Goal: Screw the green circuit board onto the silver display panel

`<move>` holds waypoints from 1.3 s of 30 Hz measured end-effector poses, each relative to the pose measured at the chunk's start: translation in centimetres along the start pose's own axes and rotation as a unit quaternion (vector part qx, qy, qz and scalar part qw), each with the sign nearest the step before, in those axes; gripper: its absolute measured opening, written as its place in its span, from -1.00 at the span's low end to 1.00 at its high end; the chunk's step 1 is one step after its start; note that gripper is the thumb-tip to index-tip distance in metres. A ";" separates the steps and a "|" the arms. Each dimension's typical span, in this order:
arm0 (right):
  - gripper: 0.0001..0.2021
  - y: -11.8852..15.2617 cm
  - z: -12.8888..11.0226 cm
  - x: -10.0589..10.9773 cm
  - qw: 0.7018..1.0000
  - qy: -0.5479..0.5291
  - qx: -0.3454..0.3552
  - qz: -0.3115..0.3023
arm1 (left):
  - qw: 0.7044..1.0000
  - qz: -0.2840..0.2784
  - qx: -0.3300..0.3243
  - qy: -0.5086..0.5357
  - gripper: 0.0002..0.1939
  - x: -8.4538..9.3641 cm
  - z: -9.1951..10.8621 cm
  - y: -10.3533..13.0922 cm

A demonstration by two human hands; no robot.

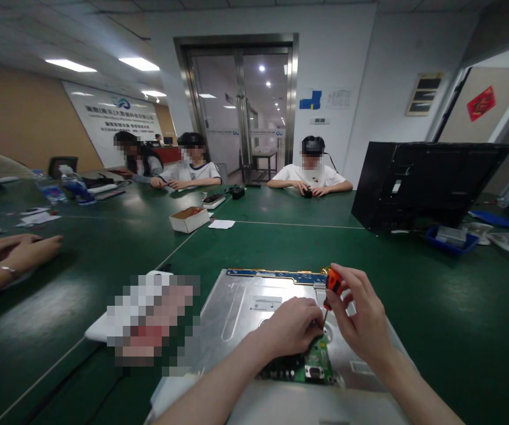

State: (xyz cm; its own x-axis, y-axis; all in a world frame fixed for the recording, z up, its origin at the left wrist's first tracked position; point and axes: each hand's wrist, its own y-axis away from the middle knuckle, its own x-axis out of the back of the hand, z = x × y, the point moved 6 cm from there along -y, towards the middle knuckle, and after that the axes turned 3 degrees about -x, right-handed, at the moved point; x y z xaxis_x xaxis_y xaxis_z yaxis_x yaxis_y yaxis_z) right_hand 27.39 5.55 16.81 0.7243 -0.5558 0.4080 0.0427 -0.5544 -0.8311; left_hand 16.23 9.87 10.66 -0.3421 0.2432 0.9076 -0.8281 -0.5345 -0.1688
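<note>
The right hand [363,313] has its grip closed on an orange-and-black screwdriver [334,282], which points down at the green circuit board [322,357] on a flat silver metal panel [232,307]; the left hand [294,324] curls beside its tip, hiding part of the board, and whether that grip pinches anything I cannot tell; on the green table [281,251], a partly blurred white item [99,328] lies left of the panel; farther off stand an open white box [191,222] and a large black monitor [431,183] near a blue plastic tray [453,249].

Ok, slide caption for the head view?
Right hand holds a screwdriver, left hand near its shaft, at a green circuit board on a metal panel.
</note>
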 end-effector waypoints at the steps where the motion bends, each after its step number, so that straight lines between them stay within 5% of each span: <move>1: -0.64 0.0 -0.1 0.0 1.000 -0.001 -0.001 -0.002 | 1.000 0.001 0.001 -0.002 -0.92 0.0 0.0 0.0; 39: -0.68 0.3 0.0 0.0 1.000 0.009 0.012 0.005 | 0.998 -0.010 -0.001 0.055 -0.77 -0.8 -0.4 -0.1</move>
State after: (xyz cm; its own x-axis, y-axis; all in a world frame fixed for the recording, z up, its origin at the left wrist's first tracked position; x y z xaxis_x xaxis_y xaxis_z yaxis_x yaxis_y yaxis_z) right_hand 27.43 5.44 16.57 0.7119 -0.5722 0.4072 0.0528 -0.5345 -0.8435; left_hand 16.42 10.06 9.81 -0.3716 0.3408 0.8635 -0.8359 -0.5276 -0.1515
